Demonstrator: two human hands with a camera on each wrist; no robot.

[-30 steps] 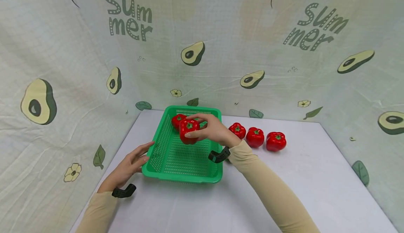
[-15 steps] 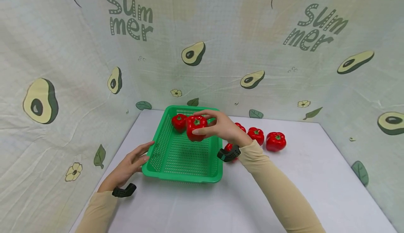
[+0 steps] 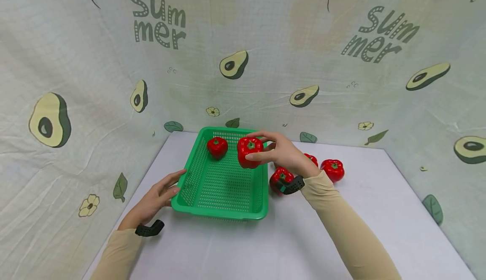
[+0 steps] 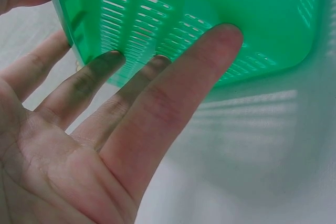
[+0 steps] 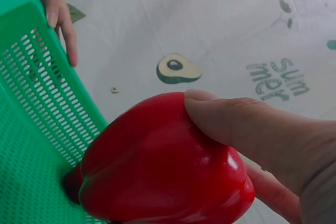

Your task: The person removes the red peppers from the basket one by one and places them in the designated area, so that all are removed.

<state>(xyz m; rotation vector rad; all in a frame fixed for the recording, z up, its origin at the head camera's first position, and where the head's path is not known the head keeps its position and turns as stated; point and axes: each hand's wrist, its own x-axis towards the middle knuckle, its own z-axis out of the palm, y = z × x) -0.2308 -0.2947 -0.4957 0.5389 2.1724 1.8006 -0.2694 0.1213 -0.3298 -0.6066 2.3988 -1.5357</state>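
A red bell pepper (image 3: 244,149) is held by my right hand (image 3: 284,153) over the right part of a green plastic basket (image 3: 220,214). In the right wrist view my thumb (image 5: 226,116) presses on the glossy side of that pepper. A second red pepper (image 3: 217,148) lies inside the basket near its back left corner. My left hand (image 3: 156,196) touches the basket's left side. Seen from the left wrist, its fingers (image 4: 157,103) reach fairly straight along the outside of the slotted wall (image 4: 252,19).
Right of the basket, a red pepper (image 3: 278,175) sits close by its wall, partly behind the right wrist's black band (image 3: 292,186). Farther right are a pepper (image 3: 312,158) mostly behind the forearm and another (image 3: 333,169). A printed cloth (image 3: 265,94) rises behind the white table (image 3: 379,212).
My right hand has moved to the right with the pepper, from the basket's middle toward its right rim. The left hand and the basket have stayed in place.
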